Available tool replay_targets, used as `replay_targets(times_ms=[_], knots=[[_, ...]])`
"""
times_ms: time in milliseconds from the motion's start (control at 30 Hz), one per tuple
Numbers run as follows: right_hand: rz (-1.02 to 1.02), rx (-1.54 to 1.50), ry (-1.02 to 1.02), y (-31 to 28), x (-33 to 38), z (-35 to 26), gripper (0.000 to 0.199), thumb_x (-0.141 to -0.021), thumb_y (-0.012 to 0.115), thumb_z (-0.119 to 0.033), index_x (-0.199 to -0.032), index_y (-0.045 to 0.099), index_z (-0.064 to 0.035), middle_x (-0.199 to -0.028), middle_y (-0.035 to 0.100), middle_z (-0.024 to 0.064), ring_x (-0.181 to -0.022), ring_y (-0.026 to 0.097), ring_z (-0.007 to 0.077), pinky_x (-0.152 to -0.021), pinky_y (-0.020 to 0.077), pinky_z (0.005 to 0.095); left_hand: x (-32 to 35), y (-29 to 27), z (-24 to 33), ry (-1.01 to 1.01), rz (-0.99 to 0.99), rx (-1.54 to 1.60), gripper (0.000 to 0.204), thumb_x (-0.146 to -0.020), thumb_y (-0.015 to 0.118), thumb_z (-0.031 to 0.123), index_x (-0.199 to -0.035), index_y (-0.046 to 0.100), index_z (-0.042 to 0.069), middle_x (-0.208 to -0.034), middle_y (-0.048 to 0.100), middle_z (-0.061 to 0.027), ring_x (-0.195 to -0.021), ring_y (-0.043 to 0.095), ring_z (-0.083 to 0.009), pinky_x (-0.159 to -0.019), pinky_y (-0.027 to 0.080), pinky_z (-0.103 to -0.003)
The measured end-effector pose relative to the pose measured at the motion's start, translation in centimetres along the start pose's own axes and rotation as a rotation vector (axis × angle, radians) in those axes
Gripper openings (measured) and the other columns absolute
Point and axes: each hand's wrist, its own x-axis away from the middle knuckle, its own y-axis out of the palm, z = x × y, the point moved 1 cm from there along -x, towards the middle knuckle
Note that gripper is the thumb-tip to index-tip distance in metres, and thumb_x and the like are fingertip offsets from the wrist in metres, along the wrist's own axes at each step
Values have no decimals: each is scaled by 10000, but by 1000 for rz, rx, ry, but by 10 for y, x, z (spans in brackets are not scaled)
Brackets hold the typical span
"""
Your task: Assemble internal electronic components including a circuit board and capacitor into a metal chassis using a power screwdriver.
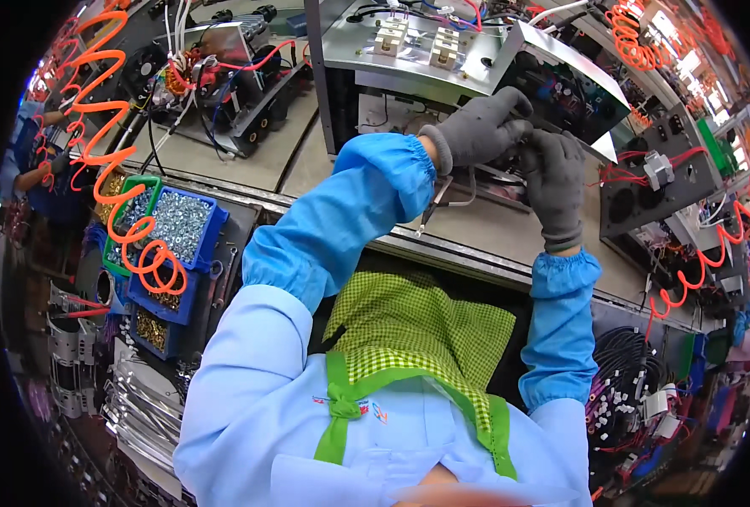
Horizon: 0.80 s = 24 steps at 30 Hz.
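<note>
My left hand, in a grey glove, reaches to the lower front of an open metal equipment chassis. Its fingers are bent inward and closed. Beside it my right hand, gloved too, has its fingers curled, the tips meeting those of the left. Whatever lies between them is hidden by the gloves. Just above the hands a metal box with a dark, component-filled inside sits tilted on the chassis. Two white terminal blocks stand on its metal plate. Below my left wrist hangs a grey cable with a bare metal end.
Another open chassis stands to the left, and a dark panel unit to the right. Orange coiled hoses hang at both sides. Blue bins hold small metal fasteners. Wrenches lie beside them. Black cable bundles sit low right.
</note>
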Motion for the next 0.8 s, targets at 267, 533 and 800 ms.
replay_targets(times_ms=[267,533,800], knots=[[144,25,78,10,-8,-1,123,-827,633,-163,-944,642,-125,-789,599,69,-795,582,272,-748,397,388,-7,3,-7,70,94,-35,298,-956,544,274,-1155,536,52,-918,651,-147,-825,647,-243,-753,512,-356],[87,-146,243,15,-19,1,124,-848,624,-226,-937,647,-142,-849,645,55,-806,606,260,-758,382,368,-9,-11,-7,17,2,-81,268,-972,507,225,-1159,563,43,-851,661,-110,-709,639,-174,-621,538,-293],[31,80,293,23,-28,-2,147,-858,603,-263,-891,620,-120,-835,633,90,-795,616,292,-702,410,421,-3,-9,-20,60,133,3,268,-972,493,238,-1167,552,64,-824,638,-129,-652,635,-211,-565,527,-324]])
